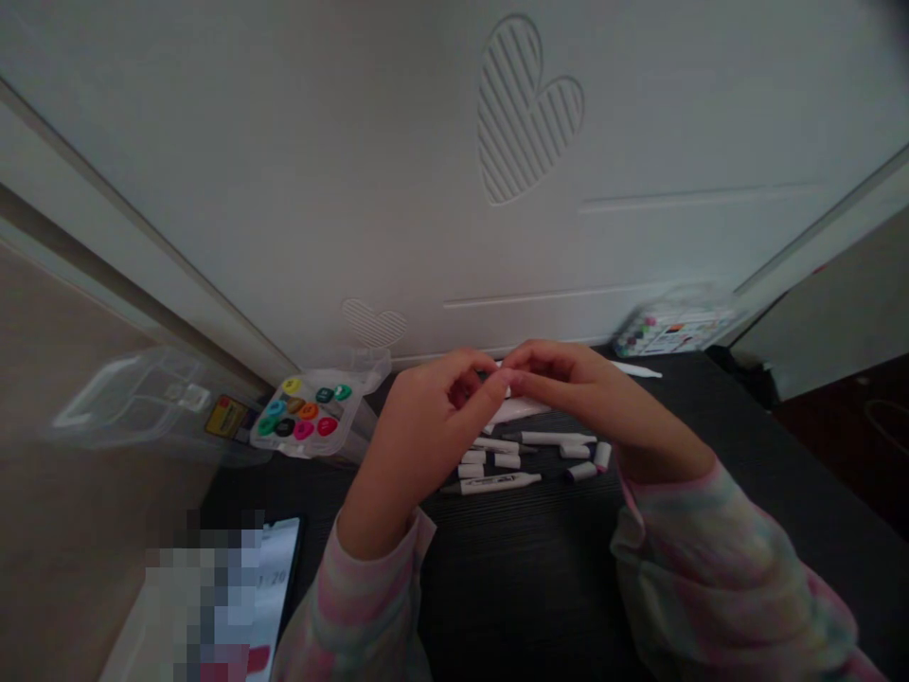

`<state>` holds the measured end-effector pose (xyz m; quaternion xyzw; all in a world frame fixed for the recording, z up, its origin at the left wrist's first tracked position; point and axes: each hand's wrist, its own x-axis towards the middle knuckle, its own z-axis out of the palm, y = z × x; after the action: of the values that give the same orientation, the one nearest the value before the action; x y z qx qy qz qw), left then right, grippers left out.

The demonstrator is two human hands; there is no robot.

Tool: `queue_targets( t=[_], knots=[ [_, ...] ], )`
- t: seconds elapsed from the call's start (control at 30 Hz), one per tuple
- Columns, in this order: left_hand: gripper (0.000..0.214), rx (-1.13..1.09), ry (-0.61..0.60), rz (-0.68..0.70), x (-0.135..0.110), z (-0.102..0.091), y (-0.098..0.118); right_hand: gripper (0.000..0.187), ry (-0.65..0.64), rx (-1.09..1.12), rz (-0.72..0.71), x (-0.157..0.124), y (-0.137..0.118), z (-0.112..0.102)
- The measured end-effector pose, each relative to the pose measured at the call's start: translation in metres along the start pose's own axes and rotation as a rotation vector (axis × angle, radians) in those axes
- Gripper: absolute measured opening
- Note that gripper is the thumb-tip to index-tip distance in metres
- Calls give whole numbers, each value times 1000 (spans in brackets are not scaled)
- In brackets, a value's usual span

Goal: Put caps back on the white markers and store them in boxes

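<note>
My left hand [418, 431] and my right hand [589, 398] meet fingertip to fingertip above a dark table [540, 587]. Both are curled in a pinch around something small that the fingers hide; a bit of white shows beneath them. Below the hands lie several white markers [497, 483] and loose white caps [582, 471]. A clear case of markers with coloured ends [307, 417] stands to the left of my left hand.
A clear plastic lid [152, 398] lies at the far left. Another marker case [671, 332] sits at the back right by the white panel with heart shapes [525, 104]. A phone [274, 587] lies at the near left.
</note>
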<state>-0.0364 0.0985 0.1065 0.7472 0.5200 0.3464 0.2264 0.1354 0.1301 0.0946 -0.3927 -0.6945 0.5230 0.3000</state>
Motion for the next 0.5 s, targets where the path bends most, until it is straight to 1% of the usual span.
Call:
queue_targets(
  t=[0.3,0.5],
  knots=[
    [23,-7,13,-3,0,1,0,17,16,1,10,-1,-2,-1],
    [22,-8,12,0,-1,1,0,17,-13,29,2,-1,0,-1]
  ],
)
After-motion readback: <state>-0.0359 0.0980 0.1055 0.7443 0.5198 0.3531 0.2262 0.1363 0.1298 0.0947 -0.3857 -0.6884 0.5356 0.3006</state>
